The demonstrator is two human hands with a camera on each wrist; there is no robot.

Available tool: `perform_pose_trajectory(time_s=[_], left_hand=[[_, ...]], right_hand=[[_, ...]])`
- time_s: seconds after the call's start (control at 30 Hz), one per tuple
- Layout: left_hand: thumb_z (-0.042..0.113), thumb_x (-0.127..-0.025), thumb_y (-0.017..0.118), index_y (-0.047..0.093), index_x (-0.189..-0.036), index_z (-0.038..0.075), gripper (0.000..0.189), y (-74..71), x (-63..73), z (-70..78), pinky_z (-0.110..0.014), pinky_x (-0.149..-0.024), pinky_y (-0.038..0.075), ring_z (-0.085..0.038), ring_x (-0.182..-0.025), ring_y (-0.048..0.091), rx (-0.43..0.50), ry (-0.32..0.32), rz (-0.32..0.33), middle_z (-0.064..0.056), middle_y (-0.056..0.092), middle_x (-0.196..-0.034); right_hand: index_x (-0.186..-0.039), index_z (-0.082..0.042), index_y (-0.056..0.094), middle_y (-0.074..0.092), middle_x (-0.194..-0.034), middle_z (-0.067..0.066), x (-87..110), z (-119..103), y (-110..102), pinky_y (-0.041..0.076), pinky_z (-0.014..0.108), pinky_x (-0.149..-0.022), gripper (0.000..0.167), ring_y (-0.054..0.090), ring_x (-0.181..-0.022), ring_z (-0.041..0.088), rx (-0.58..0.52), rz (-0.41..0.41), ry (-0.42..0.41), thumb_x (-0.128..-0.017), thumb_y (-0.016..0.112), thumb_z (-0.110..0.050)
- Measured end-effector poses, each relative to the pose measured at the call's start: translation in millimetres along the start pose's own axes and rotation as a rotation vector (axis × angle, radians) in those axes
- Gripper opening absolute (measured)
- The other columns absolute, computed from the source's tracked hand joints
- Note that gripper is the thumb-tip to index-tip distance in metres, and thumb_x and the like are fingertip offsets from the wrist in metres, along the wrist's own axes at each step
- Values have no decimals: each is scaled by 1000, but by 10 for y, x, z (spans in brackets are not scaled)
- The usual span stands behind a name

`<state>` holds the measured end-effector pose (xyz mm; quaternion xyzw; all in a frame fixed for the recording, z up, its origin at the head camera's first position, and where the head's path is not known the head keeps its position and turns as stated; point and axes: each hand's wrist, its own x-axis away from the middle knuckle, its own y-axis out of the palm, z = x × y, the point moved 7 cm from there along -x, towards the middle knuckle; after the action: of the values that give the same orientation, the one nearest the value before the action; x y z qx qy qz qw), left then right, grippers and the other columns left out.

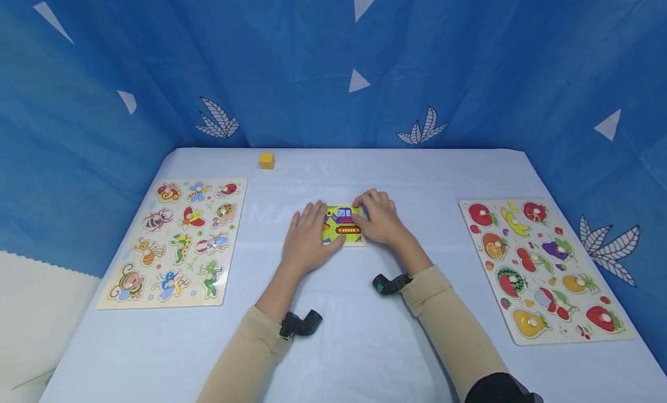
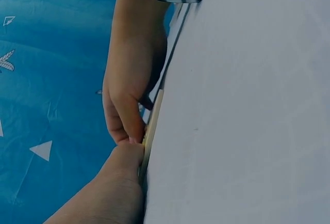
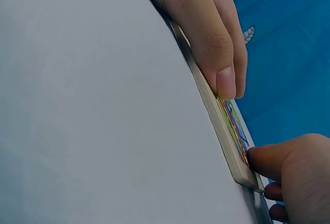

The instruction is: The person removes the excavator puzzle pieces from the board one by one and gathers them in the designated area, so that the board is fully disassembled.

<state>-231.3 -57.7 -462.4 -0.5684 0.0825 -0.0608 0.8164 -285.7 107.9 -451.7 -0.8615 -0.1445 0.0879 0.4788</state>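
A small wooden picture puzzle (image 1: pixel 344 223) with an excavator on a green ground lies flat in the middle of the table. My left hand (image 1: pixel 311 236) lies along its left side, fingers straight, with the thumb over the lower part of the picture. At the right side, my right hand (image 1: pixel 382 216) pinches the puzzle's edge with bent fingers and thumb. In the right wrist view, the right thumb (image 3: pixel 268 160) rests on the picture near the corner, fingers curled beside the edge. The left wrist view shows the puzzle's pale edge (image 2: pixel 152 126) side-on, with both hands meeting over it.
A knobbed insect puzzle board (image 1: pixel 172 241) lies at the left, and a knobbed fruit puzzle board (image 1: pixel 542 270) at the right. Near the back edge stands a yellow cube (image 1: pixel 267 161). Blue patterned cloth (image 1: pixel 297 67) hangs behind the white table (image 1: pixel 344 333).
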Motion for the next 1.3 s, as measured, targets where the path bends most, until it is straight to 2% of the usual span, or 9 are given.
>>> perform_pose_trajectory(time_s=[0.2, 0.4, 0.67, 0.93, 1.13, 1.3], left_hand=[[73, -86, 50, 23, -158, 9, 100, -5, 9, -40, -45, -126, 14, -26, -155, 15, 12, -24, 1, -8, 22, -166], [75, -84, 53, 23, -158, 6, 105, -52, 43, -102, -47, -126, 14, -26, -156, 14, 12, -67, -8, -9, 23, -166], [72, -89, 44, 25, -158, 8, 95, -61, 55, -134, -49, -126, 13, -26, -156, 12, -18, -81, -22, -8, 23, -166], [63, -95, 37, 21, -158, 9, 85, -52, 87, -137, -47, -127, 9, -25, -156, 8, -18, -71, -42, -6, 17, -167], [50, -101, 33, 21, -158, 8, 72, -35, 91, -146, -46, -127, 7, -24, -156, 8, -15, -66, -40, -5, 17, -167], [49, -102, 31, 20, -158, 9, 71, -28, 89, -150, -46, -127, 7, -24, -156, 7, -28, -68, -43, -4, 15, -167]], right_hand=[[-116, -19, 57, 50, -127, 3, 1, 1, -5, 30, 49, -111, 25, 38, -128, 27, 3, 4, 0, -95, 59, -33], [-116, -19, 59, 51, -126, 2, -12, -41, -19, 31, 50, -112, 26, 38, -126, 27, 14, 2, -6, -94, 59, -33], [-121, -19, 61, 53, -126, 3, -87, -210, 10, 33, 50, -108, 32, 40, -123, 26, 33, -12, -52, -94, 61, -36], [-122, -21, 64, 55, -124, 0, -188, -408, 90, 40, 45, -98, 32, 44, -110, 22, 68, -38, -124, -95, 64, -38], [-120, -21, 65, 57, -119, -2, -237, -449, 151, 42, 41, -95, 32, 45, -107, 20, 77, -56, -137, -94, 65, -40], [-120, -18, 65, 58, -118, -2, -265, -477, 176, 42, 41, -97, 32, 45, -108, 20, 65, -75, -148, -95, 66, -37]])
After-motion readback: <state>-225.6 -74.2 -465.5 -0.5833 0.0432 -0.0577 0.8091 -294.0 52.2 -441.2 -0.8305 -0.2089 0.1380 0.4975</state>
